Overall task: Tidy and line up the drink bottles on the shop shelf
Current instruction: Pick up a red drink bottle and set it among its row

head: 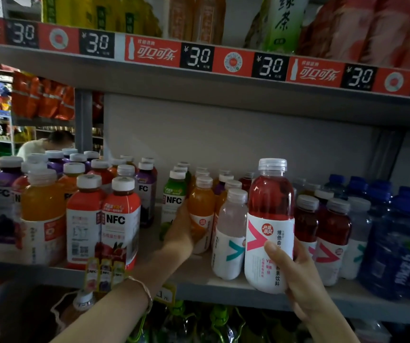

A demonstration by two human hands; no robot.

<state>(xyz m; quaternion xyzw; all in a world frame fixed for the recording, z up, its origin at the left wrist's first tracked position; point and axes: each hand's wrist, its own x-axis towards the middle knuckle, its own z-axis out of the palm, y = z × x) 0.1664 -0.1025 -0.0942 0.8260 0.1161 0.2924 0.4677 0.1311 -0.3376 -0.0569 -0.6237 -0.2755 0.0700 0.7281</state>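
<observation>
My right hand (297, 271) grips a red vitamin-drink bottle (270, 209) with a white label, held at the front edge of the middle shelf (206, 278). My left hand (180, 233) reaches deeper in and wraps around the lower part of an orange drink bottle (201, 206) that stands upright in a row. A pale pink bottle (231, 231) stands between the two. More red bottles (332, 226) stand to the right of the one I hold.
NFC juice bottles (119, 219) crowd the shelf's left part, with a green one (174, 194) further back. Blue water bottles (396, 238) fill the right end. The upper shelf (199, 78) with price tags hangs close overhead. A person (48, 144) stands in the aisle behind, at the left.
</observation>
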